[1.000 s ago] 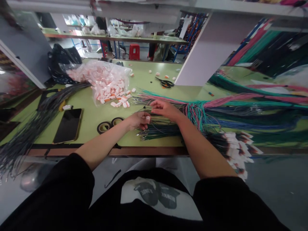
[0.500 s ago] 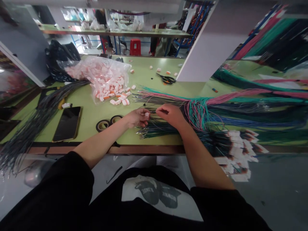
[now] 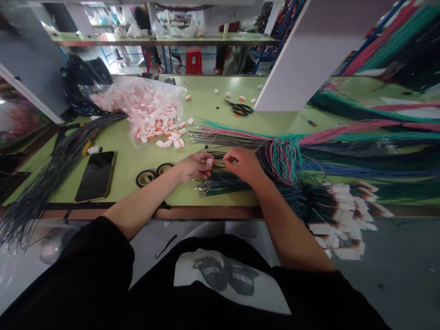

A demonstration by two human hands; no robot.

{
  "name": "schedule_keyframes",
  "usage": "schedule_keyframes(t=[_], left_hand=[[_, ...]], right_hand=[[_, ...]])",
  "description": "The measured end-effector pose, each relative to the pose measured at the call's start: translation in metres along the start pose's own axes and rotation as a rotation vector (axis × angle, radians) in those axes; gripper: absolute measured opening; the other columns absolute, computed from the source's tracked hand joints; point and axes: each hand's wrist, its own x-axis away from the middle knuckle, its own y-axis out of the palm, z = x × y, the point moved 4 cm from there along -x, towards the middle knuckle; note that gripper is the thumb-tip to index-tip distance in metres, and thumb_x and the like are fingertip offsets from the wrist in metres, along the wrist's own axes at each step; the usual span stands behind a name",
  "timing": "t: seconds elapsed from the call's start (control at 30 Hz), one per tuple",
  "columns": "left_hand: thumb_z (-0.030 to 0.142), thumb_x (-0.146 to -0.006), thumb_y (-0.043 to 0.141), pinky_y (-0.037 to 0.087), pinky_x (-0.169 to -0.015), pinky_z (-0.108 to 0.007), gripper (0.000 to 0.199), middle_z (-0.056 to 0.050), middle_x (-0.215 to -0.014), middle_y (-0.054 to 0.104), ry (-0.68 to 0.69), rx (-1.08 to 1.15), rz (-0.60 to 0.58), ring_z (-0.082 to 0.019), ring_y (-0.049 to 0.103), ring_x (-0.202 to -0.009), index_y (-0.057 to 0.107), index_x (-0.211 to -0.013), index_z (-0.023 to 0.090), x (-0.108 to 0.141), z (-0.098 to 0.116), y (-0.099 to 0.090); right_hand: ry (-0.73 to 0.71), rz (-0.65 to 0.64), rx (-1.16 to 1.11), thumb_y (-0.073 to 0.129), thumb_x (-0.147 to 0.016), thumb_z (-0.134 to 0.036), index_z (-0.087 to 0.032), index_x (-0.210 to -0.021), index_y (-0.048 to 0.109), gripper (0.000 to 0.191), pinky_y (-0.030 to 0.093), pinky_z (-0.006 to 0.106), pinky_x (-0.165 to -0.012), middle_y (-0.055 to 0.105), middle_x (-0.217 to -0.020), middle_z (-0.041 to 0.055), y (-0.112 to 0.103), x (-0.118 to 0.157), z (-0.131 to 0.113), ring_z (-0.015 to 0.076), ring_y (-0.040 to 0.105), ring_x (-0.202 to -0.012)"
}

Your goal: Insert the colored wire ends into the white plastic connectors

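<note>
Between the fingertips of my left hand [image 3: 198, 167] is a small white connector [image 3: 209, 162]. My right hand [image 3: 241, 165] is pinched just to its right, over dark wires; a thin wire seems to run between the hands, but what the fingertips hold is too small to make out. Pink, green and grey wires [image 3: 237, 136] lie behind my hands, their tips pointing left. Dark green wires [image 3: 223, 184] lie nearer the table's front edge. Loose white and orange connectors [image 3: 167, 121] spill from a clear plastic bag [image 3: 137, 98] at the back left.
A phone [image 3: 95, 176] and black tape rolls [image 3: 146, 178] lie left of my hands. Scissors [image 3: 241, 109] rest behind, near a white post [image 3: 288, 59]. Grey wires [image 3: 68, 151] hang over the left edge. White-ended harnesses [image 3: 343, 220] overhang the front right.
The camera view has shifted slightly. My right hand's fingers have changed their bend a little near the wires; my left hand still holds the connector.
</note>
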Motion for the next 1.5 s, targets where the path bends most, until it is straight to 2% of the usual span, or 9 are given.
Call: schedule_keyframes(t=[0.57, 0.7, 0.87, 0.97, 1.07, 1.17, 1.27, 1.37, 1.5], left_hand=[[0.005, -0.072, 0.064, 0.041, -0.041, -0.015, 0.023, 0.006, -0.058, 0.056, -0.008, -0.062, -0.006, -0.005, 0.052, -0.039, 0.049, -0.087, 0.013, -0.002, -0.003, 0.0], [0.007, -0.068, 0.068, 0.037, -0.038, -0.015, 0.025, 0.005, -0.058, 0.056, 0.018, -0.071, -0.023, -0.004, 0.051, -0.038, 0.051, -0.085, 0.013, -0.002, -0.005, 0.0], [0.007, -0.071, 0.063, 0.037, -0.038, -0.015, 0.021, 0.005, -0.058, 0.057, 0.032, -0.113, 0.015, -0.004, 0.05, -0.038, 0.053, -0.088, 0.012, -0.001, -0.002, -0.001], [0.013, -0.073, 0.063, 0.034, -0.036, -0.015, 0.022, 0.004, -0.06, 0.058, 0.12, -0.146, 0.026, -0.003, 0.049, -0.037, 0.053, -0.092, 0.011, 0.005, 0.009, 0.002], [0.015, -0.074, 0.063, 0.031, -0.035, -0.015, 0.026, 0.006, -0.053, 0.054, 0.244, -0.235, 0.067, -0.004, 0.048, -0.036, 0.053, -0.098, 0.011, 0.012, 0.02, 0.005], [0.012, -0.074, 0.059, 0.031, -0.036, -0.016, 0.026, 0.006, -0.051, 0.054, 0.306, -0.312, 0.106, -0.004, 0.047, -0.036, 0.053, -0.099, 0.01, 0.016, 0.025, 0.009], [0.011, -0.073, 0.059, 0.033, -0.039, -0.016, 0.024, 0.006, -0.052, 0.054, 0.346, -0.337, 0.143, -0.004, 0.047, -0.037, 0.054, -0.097, 0.01, 0.017, 0.029, 0.011], [0.009, -0.071, 0.059, 0.035, -0.041, -0.017, 0.024, 0.006, -0.052, 0.053, 0.391, -0.352, 0.175, -0.005, 0.046, -0.038, 0.055, -0.095, 0.009, 0.016, 0.037, 0.015], [0.01, -0.074, 0.057, 0.04, -0.048, -0.019, 0.026, 0.005, -0.056, 0.055, 0.47, -0.259, 0.263, -0.005, 0.048, -0.043, 0.054, -0.099, 0.009, 0.006, 0.051, 0.03]], right_hand=[[-0.142, -0.051, 0.084, 0.046, -0.07, -0.016, -0.02, -0.065, 0.058, 0.013, 0.036, 0.029, -0.067, 0.058, -0.067, 0.0044, 0.012, 0.002, -0.008, 0.0178, 0.049, -0.069], [-0.13, -0.079, 0.082, 0.047, -0.071, -0.016, -0.02, -0.066, 0.059, 0.014, 0.036, 0.029, -0.067, 0.059, -0.069, 0.0048, 0.017, 0.002, -0.007, 0.0178, 0.05, -0.07], [-0.051, -0.078, 0.02, 0.048, -0.074, -0.019, -0.019, -0.07, 0.063, 0.015, 0.039, 0.029, -0.069, 0.064, -0.074, 0.005, 0.016, 0.001, -0.003, 0.0175, 0.054, -0.073], [0.004, -0.102, -0.078, 0.048, -0.08, -0.027, -0.019, -0.094, 0.063, 0.022, 0.041, 0.028, -0.071, 0.067, -0.091, 0.0051, 0.009, 0.003, -0.003, 0.0177, 0.058, -0.082], [-0.013, -0.213, 0.031, 0.054, -0.079, -0.038, -0.017, -0.115, 0.055, 0.041, 0.041, 0.029, -0.07, 0.068, -0.097, 0.0077, 0.007, 0.008, -0.009, 0.0213, 0.06, -0.085], [0.031, -0.266, 0.295, 0.052, -0.082, -0.036, -0.016, -0.106, 0.06, 0.032, 0.039, 0.03, -0.067, 0.069, -0.084, 0.0094, 0.004, 0.015, -0.006, 0.0233, 0.062, -0.078], [0.088, -0.304, 0.422, 0.047, -0.085, -0.034, -0.019, -0.092, 0.064, 0.024, 0.038, 0.029, -0.063, 0.07, -0.082, 0.0099, 0.001, 0.019, 0.002, 0.0231, 0.063, -0.076], [0.118, -0.317, 0.446, 0.042, -0.087, -0.031, -0.018, -0.091, 0.064, 0.026, 0.038, 0.03, -0.063, 0.07, -0.085, 0.0126, -0.001, 0.022, 0.008, 0.025, 0.063, -0.077], [0.25, -0.184, 0.326, 0.034, -0.089, -0.026, -0.015, -0.1, 0.06, 0.029, 0.042, 0.03, -0.067, 0.069, -0.088, 0.0129, -0.007, 0.022, 0.013, 0.024, 0.064, -0.08]])
